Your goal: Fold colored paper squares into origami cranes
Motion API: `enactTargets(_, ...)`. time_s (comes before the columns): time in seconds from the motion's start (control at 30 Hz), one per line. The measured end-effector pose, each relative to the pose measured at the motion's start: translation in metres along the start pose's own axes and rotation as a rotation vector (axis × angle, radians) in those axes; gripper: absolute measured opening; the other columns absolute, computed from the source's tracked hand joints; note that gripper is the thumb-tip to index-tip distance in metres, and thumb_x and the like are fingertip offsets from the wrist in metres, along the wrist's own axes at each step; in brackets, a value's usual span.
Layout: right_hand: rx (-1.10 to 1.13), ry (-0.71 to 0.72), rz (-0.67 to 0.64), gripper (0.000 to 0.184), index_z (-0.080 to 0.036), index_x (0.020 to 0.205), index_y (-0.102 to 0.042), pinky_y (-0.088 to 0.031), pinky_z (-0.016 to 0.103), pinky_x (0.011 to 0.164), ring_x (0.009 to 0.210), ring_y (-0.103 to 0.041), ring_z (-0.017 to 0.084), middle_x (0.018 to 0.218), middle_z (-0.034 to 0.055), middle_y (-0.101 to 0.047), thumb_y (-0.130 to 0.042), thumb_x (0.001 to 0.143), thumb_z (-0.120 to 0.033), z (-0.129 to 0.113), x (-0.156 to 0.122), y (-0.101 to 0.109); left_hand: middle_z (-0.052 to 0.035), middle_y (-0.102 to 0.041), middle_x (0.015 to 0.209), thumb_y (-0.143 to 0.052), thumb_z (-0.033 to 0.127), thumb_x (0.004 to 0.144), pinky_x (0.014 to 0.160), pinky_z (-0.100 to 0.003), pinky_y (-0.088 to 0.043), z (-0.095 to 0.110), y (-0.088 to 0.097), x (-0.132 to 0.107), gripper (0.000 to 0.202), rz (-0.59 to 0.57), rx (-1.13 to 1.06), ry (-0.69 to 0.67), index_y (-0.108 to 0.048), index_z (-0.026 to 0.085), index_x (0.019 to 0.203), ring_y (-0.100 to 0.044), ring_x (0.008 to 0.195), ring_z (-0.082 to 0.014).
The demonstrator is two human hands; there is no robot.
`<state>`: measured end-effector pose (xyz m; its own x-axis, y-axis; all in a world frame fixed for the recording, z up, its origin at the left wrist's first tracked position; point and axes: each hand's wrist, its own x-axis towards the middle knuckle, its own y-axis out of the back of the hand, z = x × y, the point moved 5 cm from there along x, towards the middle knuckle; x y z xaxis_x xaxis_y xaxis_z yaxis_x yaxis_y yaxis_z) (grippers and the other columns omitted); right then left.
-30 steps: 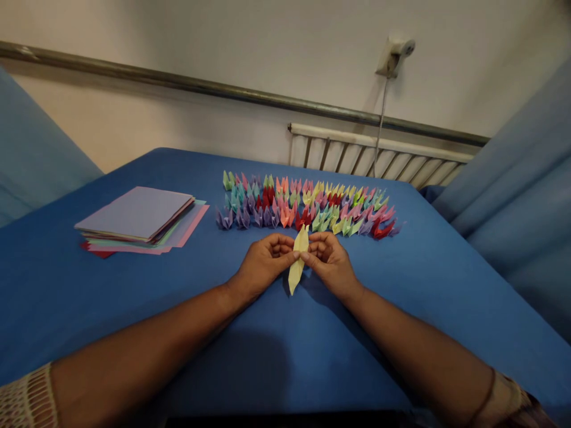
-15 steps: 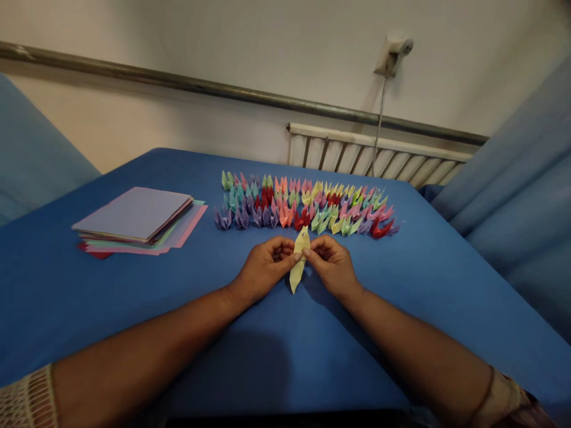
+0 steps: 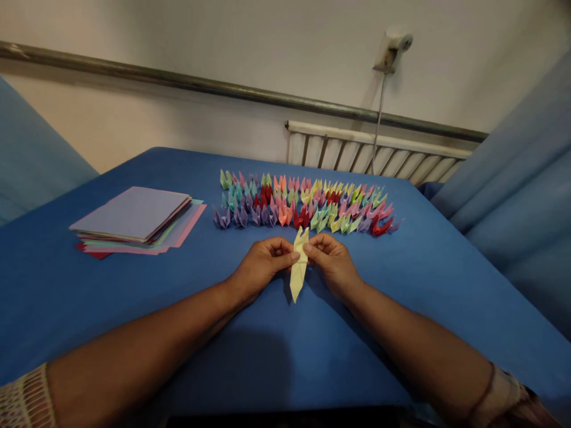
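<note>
A narrow piece of folded yellow paper (image 3: 298,279) is held upright between my two hands, pointed at its lower end and split into two tips at the top. My left hand (image 3: 264,261) pinches its left edge, thumb on the near face. From the other side my right hand (image 3: 332,260) grips the right edge, its thumb high on the paper near the split. The fingers behind the paper are partly hidden. Just beyond stand rows of small folded paper cranes (image 3: 284,212) in many colours.
A stack of coloured paper sheets (image 3: 131,214) lies on the left of the blue-covered table (image 3: 250,380). Behind the table are a radiator (image 3: 343,151), a metal pipe (image 3: 200,86) and a wall socket (image 3: 391,52) with a cord. Blue curtains (image 3: 521,208) hang at both sides.
The yellow paper's lower part now looks flatter and longer, and its top shows a wider split. My right thumb has moved slightly up; both hands keep their hold.
</note>
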<state>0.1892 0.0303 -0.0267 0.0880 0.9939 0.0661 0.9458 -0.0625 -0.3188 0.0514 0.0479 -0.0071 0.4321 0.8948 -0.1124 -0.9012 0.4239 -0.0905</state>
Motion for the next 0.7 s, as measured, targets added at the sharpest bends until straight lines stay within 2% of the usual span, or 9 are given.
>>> enactTargets(0.23,-0.105,-0.007,-0.049,0.036,-0.02,0.067,-0.056,-0.043,0.024,0.052,0.049,-0.051,0.009,0.053,-0.0054,-0.059,-0.079,0.063,-0.048,-0.002,-0.003,-0.006,0.0045,-0.06,0.062,-0.08,0.03,0.063,0.058,-0.023,-0.046,-0.002,0.006,0.004,0.031,0.108,-0.061,-0.02,-0.058,0.016,0.08,-0.058,0.057,-0.0102)
enactTargets(0.33,-0.108,-0.013,-0.035,0.036,-0.02,0.065,-0.056,-0.041,0.023,0.051,0.048,-0.052,0.01,0.051,-0.0045,-0.059,-0.076,0.067,-0.05,-0.001,-0.003,-0.005,0.0052,-0.059,0.061,-0.078,0.032,0.067,0.058,-0.022,-0.046,-0.003,0.007,0.006,0.029,0.107,-0.036,-0.053,-0.055,0.017,0.078,-0.058,0.056,-0.01)
enactTargets(0.43,-0.13,0.009,0.012,0.036,-0.02,0.065,-0.055,-0.041,0.024,0.05,0.048,-0.051,0.01,0.052,-0.0043,-0.058,-0.073,0.069,-0.051,0.001,-0.001,-0.001,0.003,-0.062,0.065,-0.074,0.033,0.071,0.063,-0.024,-0.049,-0.004,0.008,0.009,0.023,0.095,0.053,-0.105,-0.06,0.017,0.08,-0.06,0.062,-0.0119)
enactTargets(0.6,-0.422,0.227,0.134,0.026,-0.021,0.066,-0.052,-0.035,0.023,0.048,0.046,-0.044,0.009,0.054,-0.0059,-0.052,-0.067,0.077,-0.039,-0.005,-0.007,0.004,-0.0011,-0.067,0.081,-0.071,0.032,0.074,0.074,-0.028,-0.051,-0.001,0.012,0.008,0.019,0.159,0.283,-0.272,-0.066,0.018,0.085,-0.062,0.076,-0.0159)
enactTargets(0.7,-0.615,0.348,0.134,0.019,-0.022,0.069,-0.052,-0.038,0.024,0.051,0.05,-0.048,0.01,0.057,-0.0049,-0.053,-0.063,0.081,-0.032,-0.012,-0.014,0.002,-0.0021,-0.069,0.087,-0.069,0.033,0.077,0.081,-0.031,-0.051,0.003,0.009,0.002,0.018,0.153,0.351,-0.339,-0.068,0.019,0.089,-0.064,0.082,-0.0181)
